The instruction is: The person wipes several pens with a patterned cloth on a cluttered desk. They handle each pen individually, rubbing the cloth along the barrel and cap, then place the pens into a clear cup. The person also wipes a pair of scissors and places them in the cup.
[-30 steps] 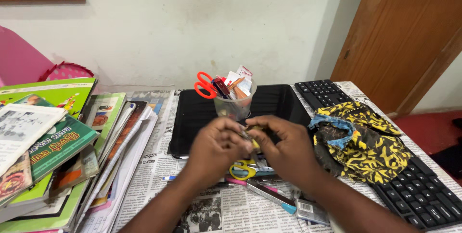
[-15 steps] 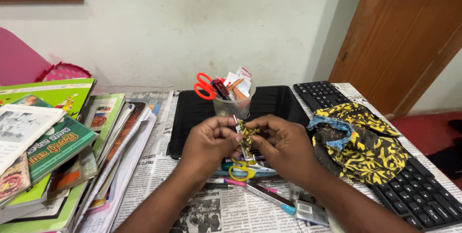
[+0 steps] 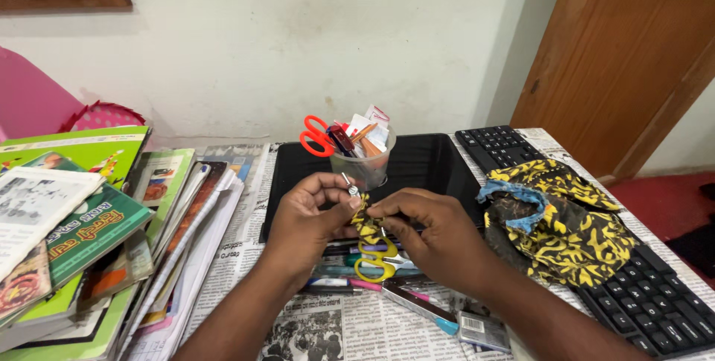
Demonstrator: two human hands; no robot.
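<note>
My left hand (image 3: 305, 223) and my right hand (image 3: 432, 238) meet over the table, both pinching a small yellow-and-black patterned cloth strip (image 3: 365, 221). A thin silver stick (image 3: 347, 181) pokes up from between my left fingers; what it is cannot be told. Just below the hands, yellow-handled scissors (image 3: 375, 266) lie on the newspaper (image 3: 335, 324) among pens (image 3: 328, 283). Behind the hands a clear plastic cup (image 3: 365, 167) holds red-handled scissors (image 3: 316, 137), pencils and paper bits.
A black tray (image 3: 432, 160) lies under the cup. At the right, a heap of yellow-and-black fabric (image 3: 558, 219) rests on a black keyboard (image 3: 648, 301). Stacked books (image 3: 89, 234) fill the left. A pink chair (image 3: 30, 96) and a wooden door (image 3: 633, 55) stand behind.
My hands have shifted slightly and steadied. The cloth strip and silver stick now show between the fingers, with the stick's tip raised toward my left thumb.
</note>
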